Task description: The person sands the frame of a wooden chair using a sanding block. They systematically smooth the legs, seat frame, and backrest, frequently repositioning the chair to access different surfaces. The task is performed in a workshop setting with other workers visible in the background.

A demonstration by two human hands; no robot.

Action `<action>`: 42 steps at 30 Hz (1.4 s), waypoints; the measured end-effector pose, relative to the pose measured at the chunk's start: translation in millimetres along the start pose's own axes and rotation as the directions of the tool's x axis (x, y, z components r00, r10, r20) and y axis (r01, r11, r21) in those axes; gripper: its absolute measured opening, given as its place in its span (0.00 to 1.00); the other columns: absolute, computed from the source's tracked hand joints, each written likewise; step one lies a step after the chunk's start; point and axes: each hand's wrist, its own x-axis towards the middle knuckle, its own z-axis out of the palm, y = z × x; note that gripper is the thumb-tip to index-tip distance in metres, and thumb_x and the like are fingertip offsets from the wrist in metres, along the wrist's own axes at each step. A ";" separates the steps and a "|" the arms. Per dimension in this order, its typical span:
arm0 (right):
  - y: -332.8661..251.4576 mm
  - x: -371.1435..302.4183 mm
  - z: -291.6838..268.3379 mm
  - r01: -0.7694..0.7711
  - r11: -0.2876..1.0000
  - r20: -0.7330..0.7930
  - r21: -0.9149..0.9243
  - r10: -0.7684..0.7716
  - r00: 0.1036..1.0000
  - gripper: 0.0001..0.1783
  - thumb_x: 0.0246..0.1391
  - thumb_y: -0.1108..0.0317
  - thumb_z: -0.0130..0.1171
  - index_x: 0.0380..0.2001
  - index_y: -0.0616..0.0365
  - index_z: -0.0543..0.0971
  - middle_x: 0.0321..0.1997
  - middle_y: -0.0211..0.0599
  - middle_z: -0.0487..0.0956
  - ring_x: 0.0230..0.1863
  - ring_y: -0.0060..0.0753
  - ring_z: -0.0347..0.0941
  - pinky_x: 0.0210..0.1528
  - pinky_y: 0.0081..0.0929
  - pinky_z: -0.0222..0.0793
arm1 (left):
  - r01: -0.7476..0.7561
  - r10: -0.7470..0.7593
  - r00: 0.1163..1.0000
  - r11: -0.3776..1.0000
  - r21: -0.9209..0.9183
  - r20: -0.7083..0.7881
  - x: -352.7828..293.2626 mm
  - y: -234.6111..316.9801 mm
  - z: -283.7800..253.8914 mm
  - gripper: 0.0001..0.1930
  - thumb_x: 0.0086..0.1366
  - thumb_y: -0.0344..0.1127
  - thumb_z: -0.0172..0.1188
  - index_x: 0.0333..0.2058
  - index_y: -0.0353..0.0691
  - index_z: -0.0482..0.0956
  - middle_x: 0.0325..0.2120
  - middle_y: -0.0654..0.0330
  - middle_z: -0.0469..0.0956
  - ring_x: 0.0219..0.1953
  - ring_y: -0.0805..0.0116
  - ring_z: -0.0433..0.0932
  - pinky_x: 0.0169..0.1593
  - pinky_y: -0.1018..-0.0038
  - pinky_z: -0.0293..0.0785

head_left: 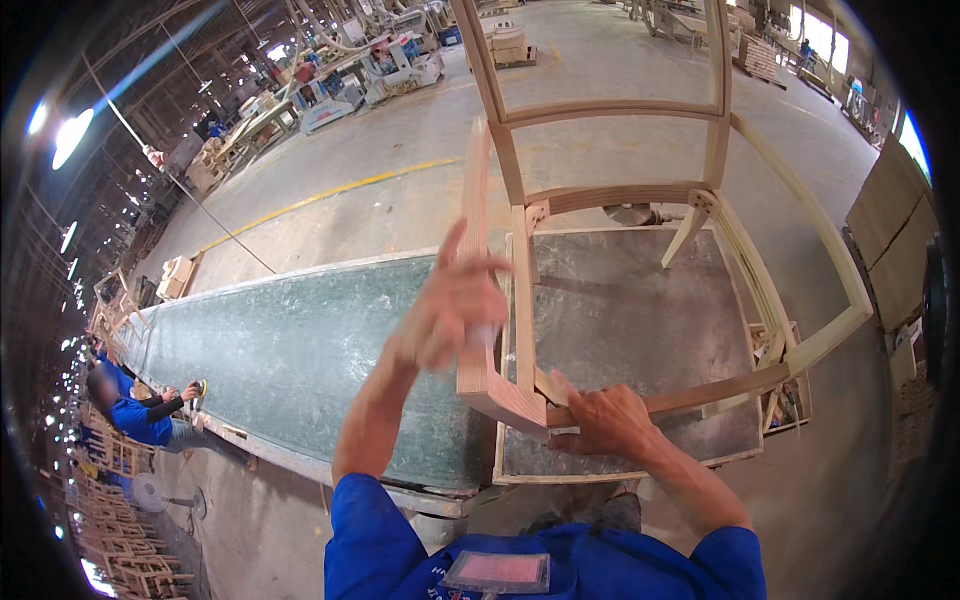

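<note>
An unfinished wooden armchair frame (620, 110) stands on a dark-topped table, its open seat and back frame showing. My left hand (455, 310) lies over the chair's left armrest (478, 190), blurred by motion. Two of its digits stick out, the others curl, and a pale patch I cannot make out shows beneath them. My right hand (608, 420) is wrapped round the near rail (715, 390), close to the corner where the armrest's curved piece (510, 400) meets it.
The dark tabletop (640, 320) adjoins a long green worktable (300, 330) on the left. A person in blue (145, 410) works at its far end. A bin of wood pieces (788, 395) sits at the right. Machines (380, 75) and a yellow floor line (330, 195) lie beyond.
</note>
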 end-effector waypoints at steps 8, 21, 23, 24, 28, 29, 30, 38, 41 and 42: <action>16.6 -10.7 -2.5 -0.076 0.997 -0.031 0.034 0.077 0.997 0.55 0.43 0.33 0.68 0.65 0.60 0.63 0.22 0.47 0.80 0.23 0.53 0.79 0.27 0.45 0.74 | -0.100 0.096 0.994 0.990 -0.097 -0.044 -5.3 17.3 34.6 0.49 0.65 0.78 0.15 0.20 0.46 0.80 0.22 0.68 0.78 0.51 0.55 0.81 0.75 0.45 0.22; 8.2 -10.0 -7.1 -0.095 0.995 0.052 -0.001 0.095 0.994 0.56 0.44 0.31 0.66 0.66 0.60 0.62 0.21 0.48 0.80 0.25 0.55 0.80 0.26 0.45 0.73 | 0.015 -0.030 0.984 0.996 -0.089 -0.174 -22.0 20.8 43.9 0.55 0.65 0.73 0.05 0.31 0.43 0.84 0.33 0.62 0.82 0.61 0.52 0.72 0.74 0.46 0.21; 4.8 -5.2 -6.5 -0.030 1.000 -0.031 -0.010 0.030 0.999 0.56 0.44 0.31 0.66 0.65 0.61 0.63 0.20 0.48 0.79 0.24 0.55 0.79 0.26 0.45 0.73 | 0.016 -0.039 0.964 0.996 -0.091 -0.262 -36.7 30.1 45.5 0.57 0.63 0.75 0.04 0.36 0.42 0.85 0.36 0.59 0.83 0.64 0.51 0.69 0.74 0.46 0.22; 2.8 -2.4 -3.8 -0.042 0.999 -0.015 -0.014 0.042 0.999 0.56 0.43 0.32 0.67 0.65 0.62 0.64 0.20 0.48 0.79 0.24 0.55 0.79 0.26 0.45 0.74 | 0.017 -0.050 0.951 0.994 -0.111 -0.305 -38.1 31.6 46.6 0.58 0.62 0.76 0.03 0.39 0.42 0.86 0.38 0.58 0.84 0.66 0.51 0.68 0.74 0.45 0.23; 3.3 -2.3 -1.1 -0.072 0.997 0.004 -0.004 0.072 0.997 0.58 0.40 0.34 0.70 0.65 0.64 0.63 0.21 0.48 0.80 0.24 0.55 0.79 0.27 0.45 0.75 | -0.041 -0.073 0.884 0.972 -0.232 -0.461 -45.9 37.2 76.8 0.58 0.62 0.76 0.04 0.46 0.43 0.85 0.51 0.56 0.81 0.71 0.47 0.57 0.74 0.46 0.20; 6.8 -2.0 -3.4 -0.070 0.997 -0.014 0.006 0.071 0.997 0.59 0.40 0.34 0.70 0.66 0.64 0.62 0.21 0.48 0.80 0.24 0.54 0.80 0.27 0.45 0.75 | -0.081 -0.050 0.861 0.969 -0.233 -0.507 -53.4 37.2 90.4 0.58 0.63 0.76 0.04 0.47 0.43 0.84 0.53 0.56 0.80 0.72 0.47 0.56 0.74 0.46 0.20; 5.4 -3.7 -3.4 -0.055 0.999 -0.028 -0.003 0.055 0.998 0.59 0.40 0.35 0.71 0.66 0.65 0.62 0.21 0.48 0.80 0.25 0.54 0.80 0.28 0.44 0.76 | -0.107 -0.036 0.831 0.969 -0.224 -0.555 -58.6 47.2 96.7 0.57 0.63 0.76 0.05 0.48 0.43 0.84 0.54 0.57 0.79 0.72 0.47 0.55 0.74 0.46 0.20; 1.7 -0.1 -7.9 -0.105 0.984 0.098 -0.144 0.120 0.988 0.61 0.39 0.34 0.72 0.66 0.64 0.59 0.25 0.49 0.82 0.28 0.53 0.81 0.32 0.43 0.77 | -0.044 -0.158 0.817 0.942 -0.332 -0.555 -40.8 35.8 96.4 0.53 0.66 0.74 0.09 0.63 0.43 0.73 0.68 0.55 0.65 0.76 0.53 0.44 0.74 0.51 0.23; -3.6 -2.1 -11.1 -0.116 0.984 0.099 -0.136 0.130 0.987 0.61 0.39 0.34 0.72 0.66 0.64 0.60 0.26 0.48 0.82 0.28 0.54 0.81 0.32 0.43 0.77 | -0.020 -0.144 0.797 0.964 -0.264 -0.586 -43.3 26.7 101.7 0.51 0.67 0.73 0.10 0.64 0.43 0.71 0.69 0.55 0.63 0.76 0.52 0.45 0.75 0.52 0.24; -4.6 -4.7 -3.9 -0.067 0.989 0.069 -0.128 0.076 0.995 0.62 0.39 0.33 0.71 0.66 0.65 0.60 0.24 0.48 0.81 0.27 0.54 0.81 0.30 0.43 0.76 | 0.033 -0.148 0.830 0.975 -0.218 -0.537 -36.0 6.6 86.0 0.51 0.68 0.73 0.11 0.65 0.42 0.70 0.70 0.55 0.60 0.76 0.54 0.42 0.74 0.52 0.24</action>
